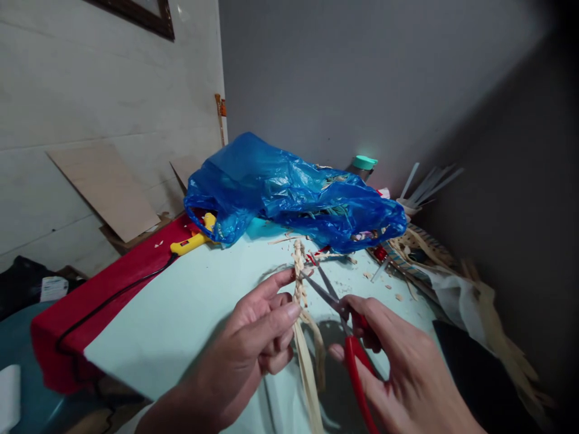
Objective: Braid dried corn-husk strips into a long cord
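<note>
My left hand point(260, 334) pinches a braided straw strip point(299, 283) between thumb and fingers, holding it upright over the pale green table top point(181, 313). Loose unbraided strands point(310, 374) hang down below my fingers. My right hand point(402, 367) grips red-handled scissors point(350, 343). The scissor blades point(323, 289) are spread apart, with their tips right against the braid just above my left index finger.
A crumpled blue plastic bag point(289, 193) lies across the back of the table. A yellow glue gun point(194, 238) with a black cord rests on a red cloth point(104, 289) at left. Straw scraps, sticks and a cup point(407, 208) clutter the right side. Walls stand close behind.
</note>
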